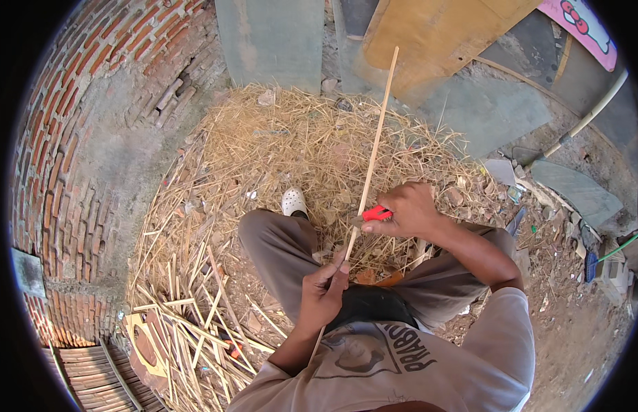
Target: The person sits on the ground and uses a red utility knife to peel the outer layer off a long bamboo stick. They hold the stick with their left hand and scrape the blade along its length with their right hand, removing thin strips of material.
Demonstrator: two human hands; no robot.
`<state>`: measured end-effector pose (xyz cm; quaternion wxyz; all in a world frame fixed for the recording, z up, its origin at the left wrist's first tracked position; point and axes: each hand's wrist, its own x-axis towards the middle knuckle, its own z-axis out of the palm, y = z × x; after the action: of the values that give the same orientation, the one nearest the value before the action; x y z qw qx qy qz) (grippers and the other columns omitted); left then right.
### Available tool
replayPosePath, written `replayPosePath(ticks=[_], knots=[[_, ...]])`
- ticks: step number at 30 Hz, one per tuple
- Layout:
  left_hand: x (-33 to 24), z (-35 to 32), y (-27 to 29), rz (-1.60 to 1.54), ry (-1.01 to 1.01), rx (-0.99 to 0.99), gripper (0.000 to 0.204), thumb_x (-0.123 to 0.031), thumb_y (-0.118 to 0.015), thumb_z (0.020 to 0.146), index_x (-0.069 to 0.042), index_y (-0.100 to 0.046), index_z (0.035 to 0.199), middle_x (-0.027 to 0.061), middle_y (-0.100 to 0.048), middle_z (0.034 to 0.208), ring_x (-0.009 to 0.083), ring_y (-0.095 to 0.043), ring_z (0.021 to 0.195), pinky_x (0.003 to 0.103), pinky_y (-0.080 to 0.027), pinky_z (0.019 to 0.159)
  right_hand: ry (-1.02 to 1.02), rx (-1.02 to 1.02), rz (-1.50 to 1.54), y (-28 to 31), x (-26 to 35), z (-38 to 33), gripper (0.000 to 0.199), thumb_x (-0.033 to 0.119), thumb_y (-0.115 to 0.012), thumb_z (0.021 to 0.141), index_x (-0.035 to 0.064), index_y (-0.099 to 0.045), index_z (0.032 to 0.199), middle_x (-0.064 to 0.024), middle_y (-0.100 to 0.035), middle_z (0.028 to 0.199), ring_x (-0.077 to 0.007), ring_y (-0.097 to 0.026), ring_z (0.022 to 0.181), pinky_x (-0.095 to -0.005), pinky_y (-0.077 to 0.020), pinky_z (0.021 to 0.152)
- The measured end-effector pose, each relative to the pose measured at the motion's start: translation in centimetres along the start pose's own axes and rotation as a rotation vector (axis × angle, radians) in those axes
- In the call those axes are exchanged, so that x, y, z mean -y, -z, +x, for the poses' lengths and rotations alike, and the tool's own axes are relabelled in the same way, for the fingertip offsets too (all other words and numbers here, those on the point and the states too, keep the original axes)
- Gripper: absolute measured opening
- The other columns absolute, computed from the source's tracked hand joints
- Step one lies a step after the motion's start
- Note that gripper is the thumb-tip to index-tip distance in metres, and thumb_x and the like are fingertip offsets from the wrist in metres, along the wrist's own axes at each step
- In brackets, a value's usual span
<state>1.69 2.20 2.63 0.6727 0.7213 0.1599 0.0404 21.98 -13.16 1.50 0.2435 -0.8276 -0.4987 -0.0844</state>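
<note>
Closest to the lens, the left hand (323, 294) is clenched around the lower part of a long thin bamboo strip (372, 154), thumb up along it, just above the lap. The right hand (409, 211) grasps a red-handled knife (376, 213) and presses it against the strip a little higher up; the blade itself is too small to make out. From there the strip runs up and away over the heap of shavings (298, 147) toward the leaning board (428, 38). A white shoe (293, 201) rests at the near edge of the heap, and cut slats (188, 309) lie at its lower left corner. Shaving well here likely means a firm left grip, a shallow blade angle, and strokes away from the body.
</note>
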Motion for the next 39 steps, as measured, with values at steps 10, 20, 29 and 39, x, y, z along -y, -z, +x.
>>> replayPosePath(ticks=[10, 20, 29, 39], knots=[[0.0, -0.4, -0.3, 0.119, -0.076, -0.059, 0.035, -0.003, -0.059, 0.094, 0.0, -0.057, 0.13, -0.0026, -0.044, 0.067, 0.0035, -0.039, 0.065, 0.02, -0.036, 0.059, -0.015, -0.063, -0.023, -0.3, -0.2, 0.4, 0.061, 0.069, -0.065, 0.075, 0.0102, -0.06, 0.058, -0.0064, -0.052, 0.048, -0.0265, -0.057, 0.045, -0.0389, -0.042, 0.044], [-0.2, -2.5, -0.4, 0.138, -0.01, 0.093, 0.036, -0.001, -0.057, 0.095, 0.0, -0.056, 0.131, -0.0022, -0.053, 0.075, 0.0022, -0.042, 0.068, 0.018, -0.038, 0.061, -0.571, -0.075, -0.168, 1.0, -8.1, 3.0, 0.068, 0.069, -0.054, 0.083, 0.0058, -0.062, 0.06, -0.0144, -0.057, 0.053, -0.0338, -0.059, 0.05, -0.0431, -0.0472, 0.051], [1.9, -1.1, 0.7, 0.181, -0.022, -0.034, 0.04, 0.002, -0.058, 0.092, -0.001, -0.057, 0.131, 0.0022, -0.048, 0.067, 0.0067, -0.044, 0.063, 0.022, -0.04, 0.058, -0.047, 0.011, -0.068, -1.8, -0.1, -0.6, 0.066, 0.073, -0.061, 0.075, 0.0091, -0.06, 0.057, -0.0075, -0.052, 0.048, -0.0261, -0.058, 0.045, -0.0406, -0.0444, 0.047], [-1.8, 0.8, 0.2, 0.746, -0.294, -0.083, 0.043, 0.002, -0.059, 0.086, -0.004, -0.06, 0.128, 0.0153, -0.055, 0.069, 0.0249, -0.055, 0.057, 0.033, -0.047, 0.059, 0.011, -0.066, -0.083, -1.7, -1.2, 0.6, 0.065, 0.071, -0.068, 0.068, 0.0096, -0.055, 0.053, -0.0039, -0.048, 0.045, -0.0232, -0.053, 0.041, -0.0362, -0.0418, 0.044]])
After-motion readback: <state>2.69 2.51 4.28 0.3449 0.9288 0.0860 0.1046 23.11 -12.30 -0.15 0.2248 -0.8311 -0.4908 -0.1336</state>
